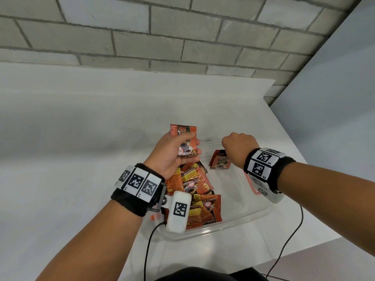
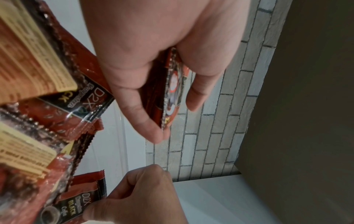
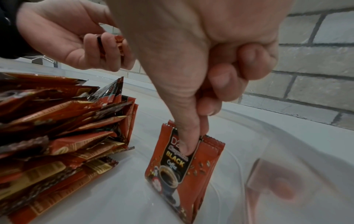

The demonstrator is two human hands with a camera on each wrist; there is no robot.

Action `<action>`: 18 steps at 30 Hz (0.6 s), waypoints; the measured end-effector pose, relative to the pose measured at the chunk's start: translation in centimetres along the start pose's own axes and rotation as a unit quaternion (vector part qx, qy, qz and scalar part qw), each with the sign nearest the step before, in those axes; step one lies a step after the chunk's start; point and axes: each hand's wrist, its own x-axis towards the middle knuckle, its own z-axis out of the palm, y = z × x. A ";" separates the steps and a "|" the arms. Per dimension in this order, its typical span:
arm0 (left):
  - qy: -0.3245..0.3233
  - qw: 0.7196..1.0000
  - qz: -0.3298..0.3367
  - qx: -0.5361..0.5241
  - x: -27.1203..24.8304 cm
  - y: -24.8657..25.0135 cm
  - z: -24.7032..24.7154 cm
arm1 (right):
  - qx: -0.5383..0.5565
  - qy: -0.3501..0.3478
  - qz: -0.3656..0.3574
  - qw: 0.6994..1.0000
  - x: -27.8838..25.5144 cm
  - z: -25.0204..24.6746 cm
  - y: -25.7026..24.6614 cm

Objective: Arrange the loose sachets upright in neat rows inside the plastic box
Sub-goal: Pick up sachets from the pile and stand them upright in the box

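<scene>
Head: grey brick wall [image 1: 182, 37] behind white counter [image 1: 81, 138]; my left hand [image 1: 172, 153] grips a sachet [image 1: 185, 138] above the clear plastic box [image 1: 233, 224] | Left wrist: loose sachets [image 2: 38, 60] heaped beside my palm | Right wrist: my right hand [image 3: 201, 60] pinches the upright sachets [image 3: 184, 169] on the box floor.

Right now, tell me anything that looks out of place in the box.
The heap of sachets on the left side of the plastic box lies flat and jumbled, not upright. Only the few sachets pinched by the right hand stand on edge. Nothing looks torn or spilled.
</scene>
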 end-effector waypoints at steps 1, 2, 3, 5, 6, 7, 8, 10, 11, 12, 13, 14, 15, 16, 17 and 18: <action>0.000 1.000 0.000 -0.002 0.0 0.0 0.0 | 0.003 0.001 0.002 1.000 0.1 0.0 0.0; -0.002 1.000 0.000 -0.004 0.0 0.0 0.0 | 0.005 0.001 0.007 1.000 0.1 0.0 -0.1; -0.003 1.000 -0.001 -0.006 0.0 0.0 0.0 | 0.005 0.001 0.011 1.000 0.1 0.0 -0.1; -0.007 1.000 -0.006 -0.014 0.0 0.0 0.1 | 0.006 0.002 0.022 1.000 0.2 0.2 0.0; -0.008 1.000 -0.012 -0.022 -0.1 0.0 0.1 | 0.011 0.003 0.027 1.000 0.2 0.3 0.2; -0.007 0.999 -0.019 -0.034 -0.1 0.0 0.2 | 0.021 0.003 0.032 0.999 0.2 0.3 0.4; -0.007 0.999 -0.027 -0.046 -0.1 0.1 0.3 | 0.040 0.004 0.036 0.999 0.2 0.3 0.6; -0.015 0.998 -0.035 -0.049 -0.3 0.0 0.5 | 0.112 0.007 0.037 0.993 -0.3 0.2 1.2; -0.024 0.998 -0.035 -0.037 -0.4 0.0 0.6 | 0.167 0.021 0.030 0.985 -0.6 0.0 1.6; -0.033 0.999 -0.033 -0.022 -0.5 0.0 0.7 | 0.234 0.051 0.019 0.971 -1.1 -0.2 1.9; -0.041 0.999 -0.031 -0.007 -0.6 -0.1 0.9 | 0.313 0.091 0.011 0.945 -1.7 -0.5 2.2; -0.049 0.998 -0.030 0.007 -0.8 -0.1 1.0 | 0.393 0.128 0.006 0.910 -2.4 -0.8 2.2; -0.057 0.998 -0.028 0.022 -0.9 -0.3 1.1 | 0.468 0.148 0.005 0.871 -3.1 -1.1 2.2; -0.066 0.997 -0.027 0.037 -0.9 -0.4 1.3 | 0.533 0.149 0.005 0.833 -3.8 -1.3 2.1; -0.075 0.996 -0.026 0.051 -1.0 -0.5 1.6 | 0.582 0.140 0.006 0.801 -4.4 -1.3 1.9; -0.083 0.994 -0.025 0.064 -1.1 -0.6 1.8 | 0.607 0.131 0.005 0.784 -4.9 -1.2 1.7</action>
